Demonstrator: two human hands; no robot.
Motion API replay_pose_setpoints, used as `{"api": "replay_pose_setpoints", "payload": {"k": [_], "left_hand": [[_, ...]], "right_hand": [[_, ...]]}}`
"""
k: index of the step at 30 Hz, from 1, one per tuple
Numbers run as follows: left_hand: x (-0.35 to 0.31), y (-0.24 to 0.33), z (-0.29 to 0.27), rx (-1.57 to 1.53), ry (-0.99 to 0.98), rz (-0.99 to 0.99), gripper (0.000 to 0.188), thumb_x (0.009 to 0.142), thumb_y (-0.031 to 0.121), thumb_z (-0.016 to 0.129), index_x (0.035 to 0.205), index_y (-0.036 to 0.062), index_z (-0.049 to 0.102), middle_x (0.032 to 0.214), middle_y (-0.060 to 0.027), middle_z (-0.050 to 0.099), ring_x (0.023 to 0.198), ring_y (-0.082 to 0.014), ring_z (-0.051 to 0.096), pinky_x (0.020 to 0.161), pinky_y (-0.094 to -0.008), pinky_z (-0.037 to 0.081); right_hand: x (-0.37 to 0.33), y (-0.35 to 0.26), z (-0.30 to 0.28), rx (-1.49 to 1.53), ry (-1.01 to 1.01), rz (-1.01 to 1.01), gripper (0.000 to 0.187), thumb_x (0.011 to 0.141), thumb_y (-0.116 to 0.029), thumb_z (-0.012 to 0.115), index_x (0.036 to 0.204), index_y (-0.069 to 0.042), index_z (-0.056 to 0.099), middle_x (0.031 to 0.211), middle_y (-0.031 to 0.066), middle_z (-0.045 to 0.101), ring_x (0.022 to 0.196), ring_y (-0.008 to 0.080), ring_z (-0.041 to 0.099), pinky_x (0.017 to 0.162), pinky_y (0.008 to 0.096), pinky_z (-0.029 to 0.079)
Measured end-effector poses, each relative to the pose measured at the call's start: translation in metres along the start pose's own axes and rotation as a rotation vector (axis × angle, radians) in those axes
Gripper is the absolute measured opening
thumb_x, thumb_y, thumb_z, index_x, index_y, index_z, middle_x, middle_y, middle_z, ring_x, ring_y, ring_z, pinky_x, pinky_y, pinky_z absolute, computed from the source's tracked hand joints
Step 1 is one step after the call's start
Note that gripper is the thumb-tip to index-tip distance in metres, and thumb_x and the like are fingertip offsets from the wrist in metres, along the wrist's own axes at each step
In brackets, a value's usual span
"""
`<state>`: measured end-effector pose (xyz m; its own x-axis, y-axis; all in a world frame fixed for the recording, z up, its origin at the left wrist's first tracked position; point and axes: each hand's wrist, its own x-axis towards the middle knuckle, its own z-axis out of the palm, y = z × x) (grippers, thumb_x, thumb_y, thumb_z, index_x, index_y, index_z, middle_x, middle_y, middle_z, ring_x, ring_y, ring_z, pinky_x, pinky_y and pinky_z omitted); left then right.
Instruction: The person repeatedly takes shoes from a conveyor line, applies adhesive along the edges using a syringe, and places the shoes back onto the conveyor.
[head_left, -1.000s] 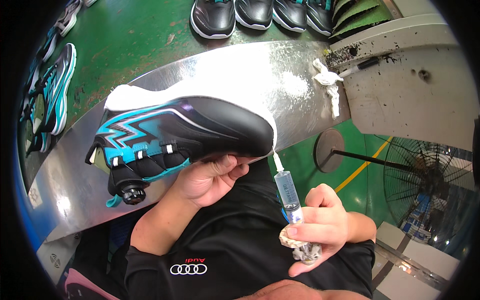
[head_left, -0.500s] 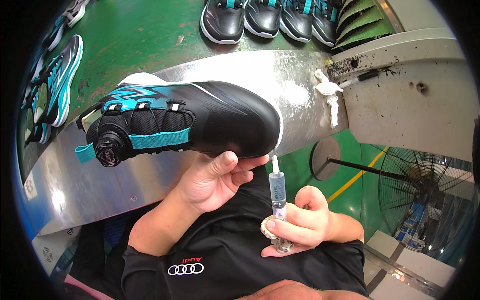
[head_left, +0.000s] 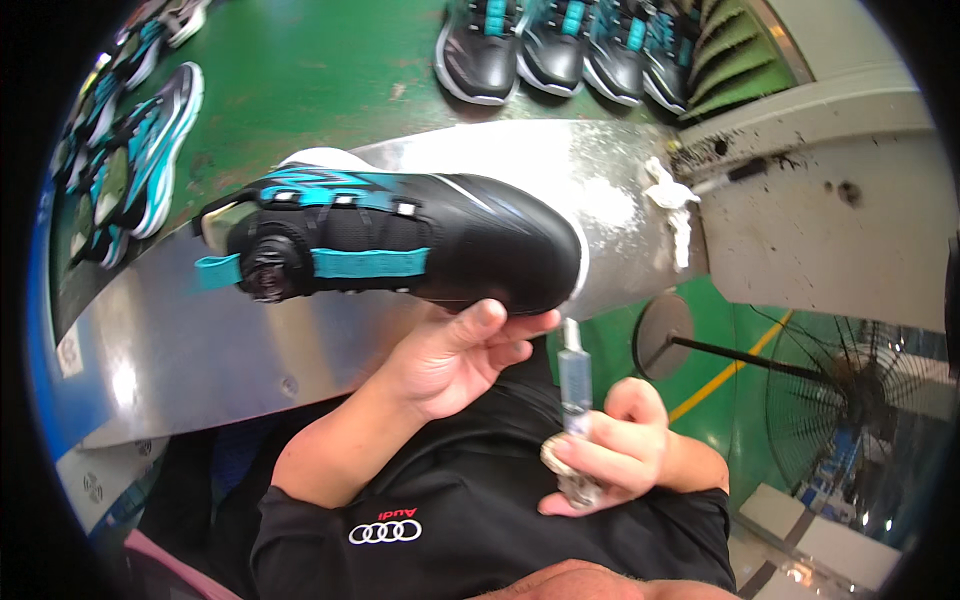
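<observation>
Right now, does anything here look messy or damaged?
Yes. The grey panel on the right has dark marks near its upper left, perhaps dirt or chipping. Beside it, a crumpled white scrap lies untidily on the metal tabletop. The black-and-teal shoe shows no obvious damage.

The scene is looked down on from head height, at close range, with the fingers (head_left: 510, 352) set near the middle of a wide fisheye view. Beyond the fingers, the metal top (head_left: 185, 310) and shoes (head_left: 480, 62) are taken in; to their right, the fan (head_left: 850, 385); on their near side, the shirt (head_left: 470, 570).
</observation>
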<state>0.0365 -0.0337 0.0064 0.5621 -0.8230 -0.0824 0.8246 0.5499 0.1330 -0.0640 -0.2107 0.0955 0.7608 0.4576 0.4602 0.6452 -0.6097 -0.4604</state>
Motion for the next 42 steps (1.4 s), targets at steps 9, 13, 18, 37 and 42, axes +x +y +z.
{"api": "replay_pose_setpoints", "payload": {"k": [9, 13, 18, 37, 42], "left_hand": [[-0.093, 0.007, -0.001, -0.059, 0.213, -0.063, 0.062, 0.077, 0.002, 0.061, 0.134, 0.0047, 0.037, 0.125, -0.0125, 0.053, 0.116, -0.0264, 0.052, 0.095, -0.0413, 0.045], [-0.149, 0.026, 0.01, 0.163, 0.501, 0.146, 0.07, 0.068, 0.002, 0.06, 0.133, -0.0029, 0.035, 0.126, -0.0173, 0.051, 0.117, -0.0285, 0.051, 0.102, -0.0386, 0.039], [-0.117, 0.06, 0.014, 0.506, 0.45, 0.206, 0.084, 0.062, 0.01, 0.074, 0.134, -0.0021, 0.033, 0.124, -0.0154, 0.052, 0.113, -0.0247, 0.054, 0.098, -0.0359, 0.042], [-0.153, 0.274, -0.072, 1.006, 0.78, 1.068, 0.038, 0.082, -0.006, 0.056, 0.112, 0.0026, 0.034, 0.091, -0.0139, 0.056, 0.083, -0.0255, 0.061, 0.077, -0.0366, 0.051], [-0.116, 0.304, -0.067, 1.304, 0.889, 1.061, 0.059, 0.079, -0.006, 0.063, 0.131, 0.0016, 0.036, 0.118, -0.009, 0.051, 0.106, -0.0177, 0.051, 0.092, -0.0293, 0.042]], "right_hand": [[-0.026, 0.074, 0.012, -0.163, 0.11, 0.131, 0.073, 0.058, -0.048, 0.081, 0.109, -0.005, 0.054, 0.092, 0.0068, 0.057, 0.077, 0.0244, 0.047, 0.073, 0.0367, 0.036], [-0.011, 0.11, 0.036, -0.082, 0.192, 0.203, 0.068, 0.056, -0.039, 0.083, 0.107, -0.005, 0.056, 0.09, 0.0064, 0.058, 0.08, 0.0242, 0.042, 0.074, 0.0348, 0.036], [-0.002, 0.116, 0.049, 0.015, 0.196, 0.319, 0.064, 0.055, -0.035, 0.083, 0.106, -0.004, 0.058, 0.09, 0.0055, 0.059, 0.081, 0.0233, 0.04, 0.073, 0.0334, 0.038], [0.0, 0.122, 0.047, 0.076, 0.249, 0.31, 0.065, 0.054, -0.035, 0.084, 0.105, -0.004, 0.058, 0.088, 0.004, 0.06, 0.075, 0.0221, 0.041, 0.071, 0.0322, 0.037], [-0.003, 0.121, 0.043, 0.065, 0.217, 0.339, 0.063, 0.055, -0.034, 0.084, 0.105, -0.006, 0.059, 0.088, 0.0043, 0.06, 0.075, 0.0228, 0.042, 0.07, 0.0331, 0.038]]}}
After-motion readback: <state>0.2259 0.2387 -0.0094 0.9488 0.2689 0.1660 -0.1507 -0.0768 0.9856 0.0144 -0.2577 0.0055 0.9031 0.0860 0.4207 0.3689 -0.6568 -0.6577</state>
